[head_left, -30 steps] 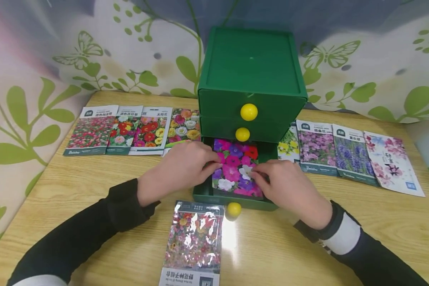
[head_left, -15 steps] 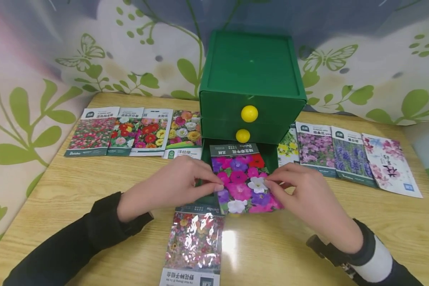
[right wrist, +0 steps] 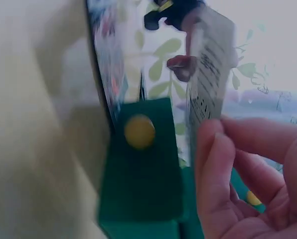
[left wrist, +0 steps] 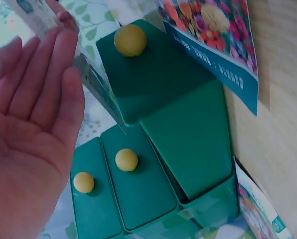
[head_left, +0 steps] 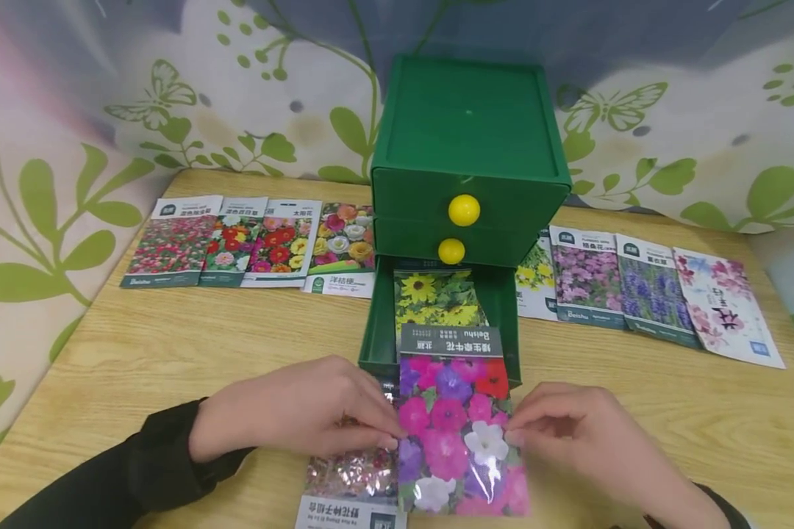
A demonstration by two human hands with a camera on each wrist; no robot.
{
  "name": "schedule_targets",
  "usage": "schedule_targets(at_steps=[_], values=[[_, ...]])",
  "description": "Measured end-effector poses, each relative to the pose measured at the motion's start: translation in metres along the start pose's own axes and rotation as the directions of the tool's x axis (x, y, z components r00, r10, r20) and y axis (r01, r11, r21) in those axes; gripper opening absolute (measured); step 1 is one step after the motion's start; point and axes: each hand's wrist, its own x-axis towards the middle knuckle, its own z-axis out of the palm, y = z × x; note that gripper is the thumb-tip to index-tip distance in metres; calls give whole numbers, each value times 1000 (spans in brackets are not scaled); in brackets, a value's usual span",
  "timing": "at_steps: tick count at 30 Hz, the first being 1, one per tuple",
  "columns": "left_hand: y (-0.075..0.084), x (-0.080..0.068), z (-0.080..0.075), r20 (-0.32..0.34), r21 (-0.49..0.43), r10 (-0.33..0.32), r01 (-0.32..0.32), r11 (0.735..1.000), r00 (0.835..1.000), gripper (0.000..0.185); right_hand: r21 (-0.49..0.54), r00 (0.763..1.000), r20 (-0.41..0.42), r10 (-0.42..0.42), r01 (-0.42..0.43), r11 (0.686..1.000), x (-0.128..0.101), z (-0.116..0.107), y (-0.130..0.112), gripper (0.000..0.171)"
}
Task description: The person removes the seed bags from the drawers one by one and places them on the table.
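Note:
A seed packet with pink, purple and white flowers [head_left: 446, 422] is held up in front of the open bottom drawer [head_left: 373, 330]. My left hand [head_left: 298, 408] pinches its left edge, and my right hand [head_left: 589, 433] pinches the right edge between thumb and fingers. The packet's printed back [right wrist: 213, 69] faces the right wrist camera. Inside the drawer lies another seed packet with yellow flowers [head_left: 430, 297], its lower end covered. A glossy wildflower seed packet [head_left: 353, 485] lies on the table, partly hidden under my left hand and the held packet.
The green drawer cabinet [head_left: 470, 121] stands against a leaf-patterned cloth, its two upper drawers closed with yellow knobs [head_left: 464, 210]. Several seed packets [head_left: 172, 242] form a row on the left. More packets [head_left: 589, 275] lie on the right of the wooden table [head_left: 126, 345].
Both hands have drawn the pink-and-purple flower packet up out of the drawer and toward me. The yellow-flower packet beneath it has come into view.

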Motion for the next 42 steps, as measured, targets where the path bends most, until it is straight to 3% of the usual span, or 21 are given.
schedule_targets(at_steps=[3, 5, 10, 13, 17, 19, 24, 28, 31, 37, 42], values=[[3, -1, 5, 65, -57, 34, -30, 998, 997, 19, 181, 990, 141, 13, -38, 983, -6, 4, 9, 8], [4, -1, 8, 109, -90, 61, -51, 995, 992, 19, 272, 969, 245, 31, -99, 957, -9, 7, 15, 10], [4, -2, 18, 207, -135, 140, -114, 984, 968, 19, 464, 879, 472, 63, -309, 830, -18, 23, 24, 12], [3, -2, 23, 253, -152, 157, -121, 981, 955, 18, 557, 852, 524, -15, -329, 763, -21, 37, 29, 13], [0, -3, 28, 288, -124, 147, -115, 986, 946, 18, 605, 841, 534, -88, -307, 734, -20, 48, 34, 14], [-3, -3, 31, 300, -101, 131, -105, 989, 945, 19, 584, 835, 549, -44, -345, 735, -19, 49, 35, 14], [-9, -4, 36, 315, -69, 45, -25, 997, 948, 24, 468, 828, 552, 100, -406, 785, -14, 45, 36, 14], [-12, -4, 38, 308, -56, -23, 42, 998, 951, 25, 379, 844, 523, 117, -353, 855, -8, 43, 39, 10], [-13, -3, 37, 295, -27, -37, 47, 999, 955, 24, 327, 862, 497, 102, -294, 898, -5, 41, 40, 8], [-13, -3, 35, 300, 8, -82, 84, 996, 950, 28, 300, 878, 473, 67, -232, 925, -2, 39, 40, 10], [-14, -1, 35, 309, -3, -85, 90, 996, 947, 29, 243, 870, 480, 110, -253, 937, 0, 38, 38, 13]])
